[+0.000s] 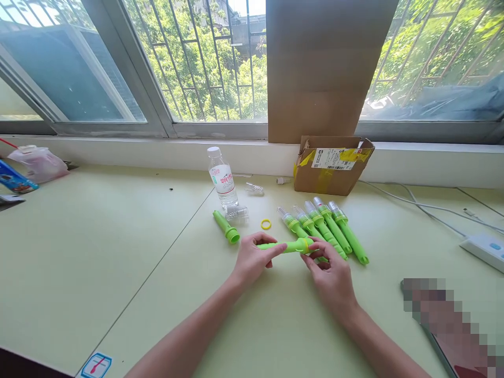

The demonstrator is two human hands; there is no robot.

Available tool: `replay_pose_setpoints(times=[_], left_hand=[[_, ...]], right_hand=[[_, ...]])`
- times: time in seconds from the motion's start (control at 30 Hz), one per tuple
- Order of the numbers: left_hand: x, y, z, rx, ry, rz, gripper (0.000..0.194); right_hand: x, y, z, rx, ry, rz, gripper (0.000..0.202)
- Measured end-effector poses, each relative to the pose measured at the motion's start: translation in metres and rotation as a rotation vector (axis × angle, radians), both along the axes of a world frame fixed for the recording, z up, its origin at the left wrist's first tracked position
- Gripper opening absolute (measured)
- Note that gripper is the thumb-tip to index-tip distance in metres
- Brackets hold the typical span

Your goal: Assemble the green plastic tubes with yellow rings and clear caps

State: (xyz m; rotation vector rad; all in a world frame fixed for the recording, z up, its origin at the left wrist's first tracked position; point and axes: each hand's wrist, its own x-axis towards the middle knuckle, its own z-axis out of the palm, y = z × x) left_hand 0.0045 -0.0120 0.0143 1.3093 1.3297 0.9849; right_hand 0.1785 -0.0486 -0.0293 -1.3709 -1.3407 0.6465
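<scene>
A green tube (292, 247) lies level between my hands, its wider threaded end to the right with a yellow ring on it. My left hand (256, 254) is closed round the tube's narrow left part. The fingers of my right hand (328, 265) pinch the threaded end by the yellow ring. Just behind, several green sticks with clear caps (334, 228) lie side by side. A loose yellow ring (266, 224) rests on the table behind my left hand. Farther left lies another green tube (226, 227), its open threaded end toward me. Clear plastic caps (237, 212) lie near it.
A water bottle (222, 178) stands behind the clear caps. An open cardboard box (331, 165) sits by the wall. More clear plastic pieces (254, 188) lie between them. At the right are white cables and a power strip (484, 251), with a blurred dark object (444, 320) nearer.
</scene>
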Motion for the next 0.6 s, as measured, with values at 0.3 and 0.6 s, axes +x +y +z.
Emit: replay_pose_setpoints(times=[0.3,0.6], left_hand=[[-0.0001,0.0023,-0.0059,-0.129,-0.052,-0.128,0.036],[0.0005,0.0000,-0.0080,0.063,-0.030,-0.042,0.033]], right_hand=[[0.0017,-0.0010,0.0004,-0.007,-0.025,-0.021,0.018],[0.0009,0.0008,0.0019,-0.087,0.039,-0.010,0.025]])
